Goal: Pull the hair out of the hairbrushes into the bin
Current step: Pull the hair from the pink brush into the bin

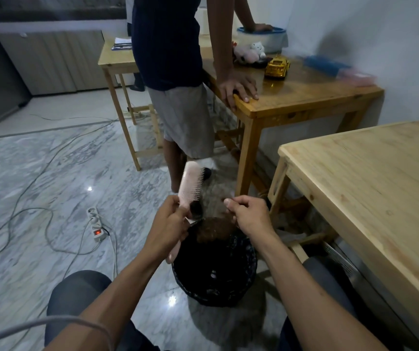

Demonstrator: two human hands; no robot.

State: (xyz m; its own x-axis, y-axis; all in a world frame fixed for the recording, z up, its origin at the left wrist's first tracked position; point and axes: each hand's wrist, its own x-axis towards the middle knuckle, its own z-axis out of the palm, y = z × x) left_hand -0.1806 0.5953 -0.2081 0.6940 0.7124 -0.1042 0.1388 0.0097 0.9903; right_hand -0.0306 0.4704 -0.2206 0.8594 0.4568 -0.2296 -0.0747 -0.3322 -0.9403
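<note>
I sit over a grey marble floor [51,173], with a round black plastic bin [214,272] just between my knees. My left hand [169,224] is closed around the handle of a pale pink plastic hairbrush [190,184], its bristles facing right, above the bin's rim. My right hand [247,215] pinches a brown clump of hair [214,229] over the bin. Beyond, a person stands leaning on a varnished wooden table [304,97] that carries a yellow toy car [277,66].

No text, label or number is legible — nothing readable anywhere.
</note>
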